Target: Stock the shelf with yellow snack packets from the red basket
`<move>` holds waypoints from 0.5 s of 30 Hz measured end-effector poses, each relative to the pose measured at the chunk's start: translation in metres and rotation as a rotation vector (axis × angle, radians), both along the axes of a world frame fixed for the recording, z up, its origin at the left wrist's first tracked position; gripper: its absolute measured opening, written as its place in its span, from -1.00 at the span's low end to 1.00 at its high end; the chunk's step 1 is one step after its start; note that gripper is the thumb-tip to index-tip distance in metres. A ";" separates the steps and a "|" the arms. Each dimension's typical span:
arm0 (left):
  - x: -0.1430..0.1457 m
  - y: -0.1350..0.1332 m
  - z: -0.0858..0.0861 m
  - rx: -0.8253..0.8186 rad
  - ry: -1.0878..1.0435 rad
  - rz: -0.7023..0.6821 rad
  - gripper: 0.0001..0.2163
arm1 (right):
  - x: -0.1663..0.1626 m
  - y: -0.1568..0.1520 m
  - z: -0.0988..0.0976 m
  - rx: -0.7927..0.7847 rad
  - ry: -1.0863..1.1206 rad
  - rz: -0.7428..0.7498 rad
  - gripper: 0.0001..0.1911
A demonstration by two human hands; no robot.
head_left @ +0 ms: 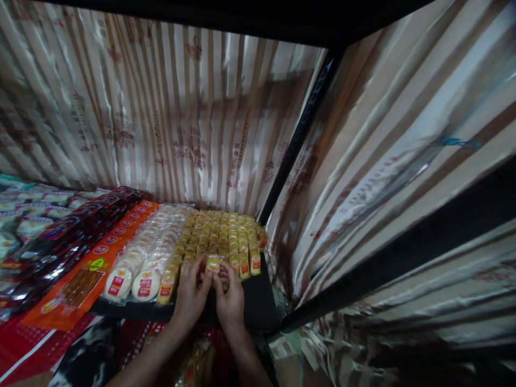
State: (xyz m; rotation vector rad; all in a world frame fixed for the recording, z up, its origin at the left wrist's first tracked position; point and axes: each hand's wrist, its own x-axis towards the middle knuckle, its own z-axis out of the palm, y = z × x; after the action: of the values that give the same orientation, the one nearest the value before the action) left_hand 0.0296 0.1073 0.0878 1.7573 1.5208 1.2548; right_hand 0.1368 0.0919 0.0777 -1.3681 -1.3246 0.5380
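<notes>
Between my two hands is a small yellow wrapped snack (213,264) with a red and white label. My left hand (194,290) has its fingertips closed on the left side of it, while my right hand (229,293) pinches it from the right. Behind and around my fingers stand rows of the same yellow wrapped snacks (244,263), packed closely on a black shelf (258,303). Left of them lie two rows of round white crackers in clear wrappers (145,285). My fingers partly hide the fronts of the middle rows.
Farther left are an orange snack packet (83,287) and several dark shiny packets (60,250). A black post (298,140) rises at the shelf's right rear corner. Striped curtains (193,107) hang behind and to the right. More wrapped goods (197,363) sit below the shelf.
</notes>
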 end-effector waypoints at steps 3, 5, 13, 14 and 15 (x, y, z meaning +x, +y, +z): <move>0.029 0.032 0.021 0.008 -0.026 -0.198 -0.58 | 0.031 0.012 0.009 0.042 -0.028 -0.104 -0.68; 0.052 0.052 0.030 -0.054 -0.026 -0.330 -0.63 | 0.052 0.022 0.012 0.065 -0.060 -0.191 -0.66; 0.138 0.098 0.041 -0.071 -0.038 -0.414 -0.70 | 0.112 0.064 0.010 0.135 -0.065 -0.490 -0.58; 0.145 0.102 0.040 -0.061 -0.039 -0.419 -0.71 | 0.116 0.068 0.009 0.139 -0.052 -0.518 -0.57; 0.152 0.105 0.039 -0.048 -0.037 -0.425 -0.73 | 0.119 0.073 0.007 0.139 -0.040 -0.545 -0.57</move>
State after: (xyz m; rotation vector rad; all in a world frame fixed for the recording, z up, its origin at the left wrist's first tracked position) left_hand 0.1816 0.2121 0.1270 1.8857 1.0692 1.0183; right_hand 0.2563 0.1647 0.0848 -1.5474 -0.9401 0.0485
